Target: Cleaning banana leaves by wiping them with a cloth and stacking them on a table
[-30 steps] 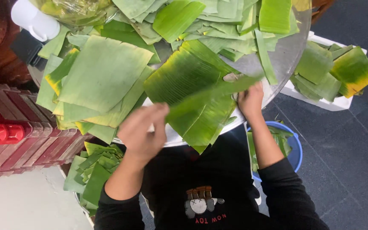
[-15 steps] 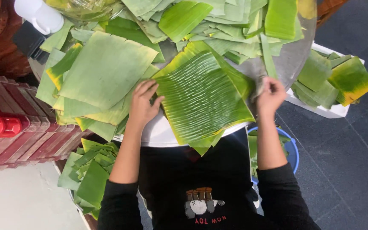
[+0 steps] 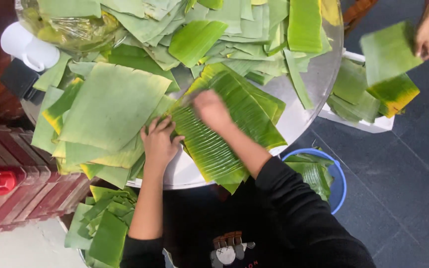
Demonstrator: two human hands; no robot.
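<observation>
Both hands — left hand [image 3: 159,143], right hand [image 3: 212,110] — press the banana leaf [image 3: 229,124] flat.

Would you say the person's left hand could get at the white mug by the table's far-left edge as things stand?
Probably yes, with a stretch. The left hand presses the banana leaf; only flat cut leaves lie between it and the white mug, nothing upright blocks.

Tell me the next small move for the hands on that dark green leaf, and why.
Probably sweep the right hand on down the dark green banana leaf toward its near end. The left hand pins the leaf's left edge on the round metal table, and the right hand, blurred as if in motion, lies on its far part, so the ribbed stretch nearer the body seems not yet covered.
</observation>
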